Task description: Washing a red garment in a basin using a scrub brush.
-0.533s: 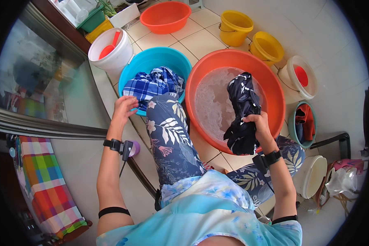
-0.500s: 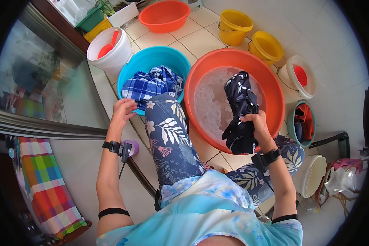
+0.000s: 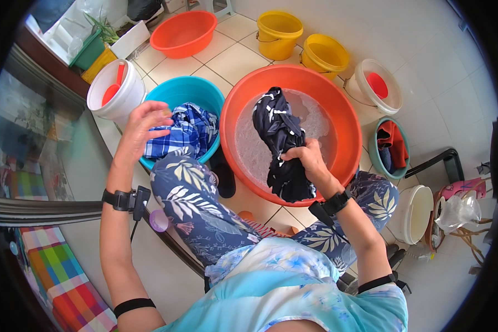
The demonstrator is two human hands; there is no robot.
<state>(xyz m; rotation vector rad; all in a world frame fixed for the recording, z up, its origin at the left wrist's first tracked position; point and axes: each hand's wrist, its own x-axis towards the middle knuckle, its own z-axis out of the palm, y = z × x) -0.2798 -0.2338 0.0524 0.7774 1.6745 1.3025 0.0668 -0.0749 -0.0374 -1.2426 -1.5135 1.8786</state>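
A black garment with white markings point(image 3: 285, 130) hangs from my right hand point(image 3: 307, 160), which is closed round its near part. The bunched cloth is over the large orange basin point(image 3: 353, 110), which holds cloudy, sudsy water point(image 3: 252, 144). To the left, my left hand point(image 3: 144, 124) is raised by the near left rim of the blue basin point(image 3: 218, 88), fingers apart and bent, with no cloth in them. Inside that basin lies a crumpled blue-and-white plaid garment point(image 3: 196, 124).
A white bucket with a red dipper point(image 3: 102, 88) stands left. Farther off are an empty orange basin point(image 3: 183, 34) and two yellow buckets point(image 3: 280, 36). Rightward are a pale bucket point(image 3: 365, 91), a teal tub of clothes point(image 3: 392, 149) and a white bucket point(image 3: 415, 213).
My left hand has lifted and moved left and up, toward the white bucket. The basins have shifted left in view, and the black garment remains in my right hand.
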